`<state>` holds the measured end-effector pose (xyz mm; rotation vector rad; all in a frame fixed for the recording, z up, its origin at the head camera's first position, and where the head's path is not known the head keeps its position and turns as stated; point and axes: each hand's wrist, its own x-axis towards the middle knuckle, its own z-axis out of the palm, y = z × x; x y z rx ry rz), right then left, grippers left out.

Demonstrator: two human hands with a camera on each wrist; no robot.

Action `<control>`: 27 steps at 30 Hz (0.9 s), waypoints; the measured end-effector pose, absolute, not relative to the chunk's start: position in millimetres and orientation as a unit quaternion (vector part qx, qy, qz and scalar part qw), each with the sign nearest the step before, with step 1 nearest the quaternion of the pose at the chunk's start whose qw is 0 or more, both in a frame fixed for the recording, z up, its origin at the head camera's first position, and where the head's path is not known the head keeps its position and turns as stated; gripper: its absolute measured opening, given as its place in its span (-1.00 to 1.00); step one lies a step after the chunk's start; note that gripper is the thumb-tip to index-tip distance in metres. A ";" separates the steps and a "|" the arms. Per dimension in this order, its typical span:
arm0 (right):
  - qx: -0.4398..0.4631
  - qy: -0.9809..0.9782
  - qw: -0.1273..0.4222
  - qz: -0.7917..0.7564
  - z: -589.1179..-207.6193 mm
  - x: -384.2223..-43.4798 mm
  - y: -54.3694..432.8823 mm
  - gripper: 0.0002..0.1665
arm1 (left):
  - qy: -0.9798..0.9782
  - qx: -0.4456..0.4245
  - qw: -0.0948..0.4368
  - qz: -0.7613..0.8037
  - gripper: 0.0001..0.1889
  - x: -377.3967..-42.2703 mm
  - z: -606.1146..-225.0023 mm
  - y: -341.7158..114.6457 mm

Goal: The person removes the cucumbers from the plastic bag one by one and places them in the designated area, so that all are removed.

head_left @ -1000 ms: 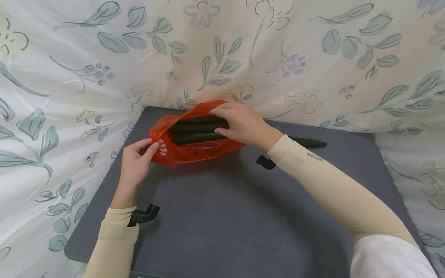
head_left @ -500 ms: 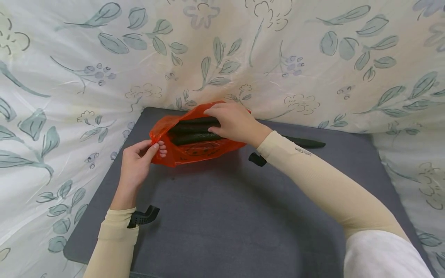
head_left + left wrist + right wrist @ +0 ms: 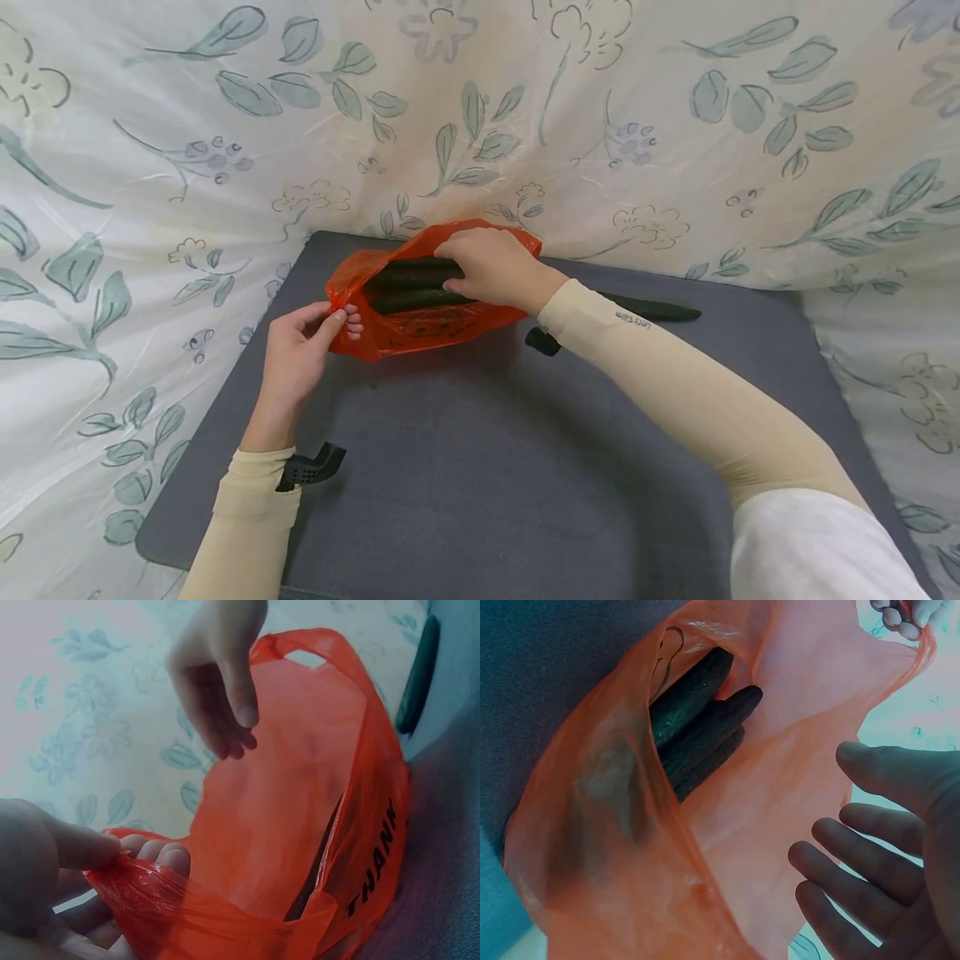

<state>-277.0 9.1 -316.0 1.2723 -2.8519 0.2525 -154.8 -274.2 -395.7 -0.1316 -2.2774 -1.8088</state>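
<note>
My left hand pinches the gathered left edge of a red plastic bag lying at the back of the table. Dark green cucumbers lie side by side inside its mouth; in the right wrist view their ends poke up behind the film. My right hand hovers over the bag's mouth, overlapping the cucumbers' right part in the head view. Its fingers are spread and loosely bent, with nothing between them. Black print, "THANK", shows on the bag in the left wrist view.
Another cucumber lies on the dark grey table, right of the bag and partly behind the right forearm. A floral sheet hangs close behind the table and down its sides. Black camera mounts stick out from the wrists.
My right hand has shifted left and slightly lower over the bag's mouth, uncovering the bag's back right corner. The left hand keeps its pinch and stays almost in place.
</note>
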 end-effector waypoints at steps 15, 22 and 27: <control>0.393 -0.917 -0.015 0.070 -321.9 -290.5 -9.6 -0.65 | -0.773 -0.046 0.110 -0.623 -0.68 -154.7 -398.3 -272.7; 0.385 -0.920 -0.028 0.068 -327.6 -300.0 -15.5 -0.64 | -0.777 -0.052 0.116 -0.616 -0.68 -155.7 -398.0 -272.1; 0.371 -0.926 -0.034 0.065 -328.5 -305.9 -20.0 -0.66 | -0.777 -0.053 0.114 -0.617 -0.67 -155.8 -397.5 -271.2</control>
